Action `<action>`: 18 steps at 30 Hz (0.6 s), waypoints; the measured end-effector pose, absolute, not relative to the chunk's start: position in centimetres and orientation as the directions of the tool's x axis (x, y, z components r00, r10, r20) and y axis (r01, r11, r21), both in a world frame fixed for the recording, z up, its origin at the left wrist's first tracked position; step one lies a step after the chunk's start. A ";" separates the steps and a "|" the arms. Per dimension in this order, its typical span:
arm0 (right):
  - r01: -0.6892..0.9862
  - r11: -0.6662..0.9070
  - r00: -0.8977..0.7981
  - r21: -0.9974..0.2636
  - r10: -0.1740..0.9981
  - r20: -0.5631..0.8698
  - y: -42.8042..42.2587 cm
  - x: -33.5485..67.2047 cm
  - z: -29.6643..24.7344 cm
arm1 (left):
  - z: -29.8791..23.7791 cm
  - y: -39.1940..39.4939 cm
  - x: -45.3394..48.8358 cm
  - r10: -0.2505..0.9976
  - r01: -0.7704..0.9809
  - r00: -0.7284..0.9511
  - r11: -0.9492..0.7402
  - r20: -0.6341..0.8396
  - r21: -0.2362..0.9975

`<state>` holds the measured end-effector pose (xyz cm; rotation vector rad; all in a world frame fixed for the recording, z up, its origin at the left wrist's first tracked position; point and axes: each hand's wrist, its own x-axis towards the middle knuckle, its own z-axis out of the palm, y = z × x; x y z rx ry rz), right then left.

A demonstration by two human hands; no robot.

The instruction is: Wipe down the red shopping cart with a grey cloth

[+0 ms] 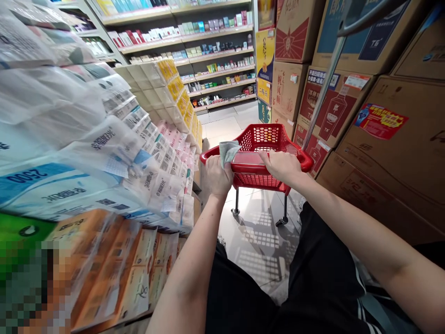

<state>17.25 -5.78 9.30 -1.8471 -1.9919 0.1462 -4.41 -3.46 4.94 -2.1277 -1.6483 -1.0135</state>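
A red plastic shopping cart (267, 134) stands in front of me on dark metal legs with casters. My left hand (218, 176) is closed at the left end of its handlebar, with a folded grey-green cloth (228, 152) sticking up between thumb and fingers. Around the right part of the red handlebar (248, 159) my right hand (282, 166) is wrapped. The part of the basket that shows holds nothing I can make out. Both hands' fingertips are partly hidden by the bar.
Wrapped tissue packs (153, 176) are stacked high on the left, close to my arm. Cardboard cartons (378, 120) form a wall on the right, with a metal pole (323, 93) before them. Shelves of small boxed goods (212, 55) close the far end. Pale tiled floor (231, 118) runs between.
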 end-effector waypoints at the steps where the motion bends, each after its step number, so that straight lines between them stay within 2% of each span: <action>1: 0.927 0.087 -0.016 -0.364 0.981 0.194 -5.3 17.3 9.5 | 4.6 -3.5 -4.4 0.717 0.919 0.128 -0.345 0.686 0.190; 4: 0.921 0.094 -0.023 -0.379 0.982 0.186 -4.6 17.7 9.8 | 4.6 -2.9 -4.6 0.703 0.899 0.185 -0.403 0.687 0.170; 10: 0.916 0.154 -0.068 -0.371 0.970 0.234 -4.3 18.3 9.4 | 6.6 -0.4 -6.8 0.746 0.868 0.351 -0.486 0.566 0.102; 14: 0.920 0.171 -0.083 -0.352 0.964 0.252 -3.8 18.0 9.3 | 7.7 0.7 -8.8 0.794 0.890 0.300 -0.433 0.529 0.144; 18: 0.904 0.181 -0.068 -0.387 0.955 0.288 -3.4 17.8 9.1 | 8.1 0.6 -8.9 0.828 0.908 0.250 -0.381 0.503 0.176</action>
